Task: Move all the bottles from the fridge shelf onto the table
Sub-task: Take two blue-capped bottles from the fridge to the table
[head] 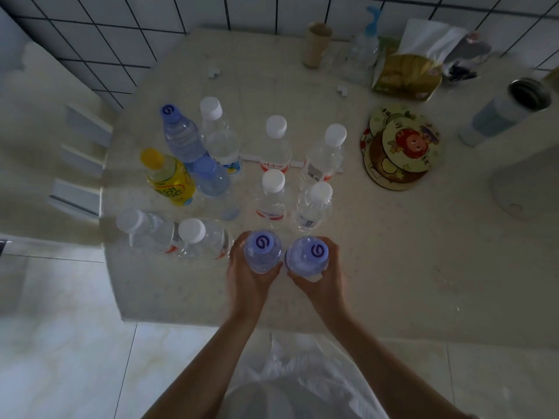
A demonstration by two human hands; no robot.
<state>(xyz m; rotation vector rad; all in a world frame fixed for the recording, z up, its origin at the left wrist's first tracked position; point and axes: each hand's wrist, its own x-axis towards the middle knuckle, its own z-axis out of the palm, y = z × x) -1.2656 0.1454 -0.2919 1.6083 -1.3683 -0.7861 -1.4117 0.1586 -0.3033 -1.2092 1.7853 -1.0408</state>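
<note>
Two clear bottles with blue caps stand side by side near the front of the pale table (393, 267). My left hand (246, 278) grips the left blue-capped bottle (262, 252); my right hand (322, 275) grips the right blue-capped bottle (307, 257). Behind them stand several white-capped water bottles (273, 195), two more blue-capped bottles (180, 134) and a yellow drink bottle (169, 178). Two white-capped bottles (193, 240) stand just left of my left hand. The fridge is out of view.
Round cartoon coasters (402, 149) lie at the right. At the back stand a paper cup (317, 45), a tissue pack (406, 74) and a flask (505, 111). A white chair back (81, 164) adjoins the table's left edge. Tiled wall behind.
</note>
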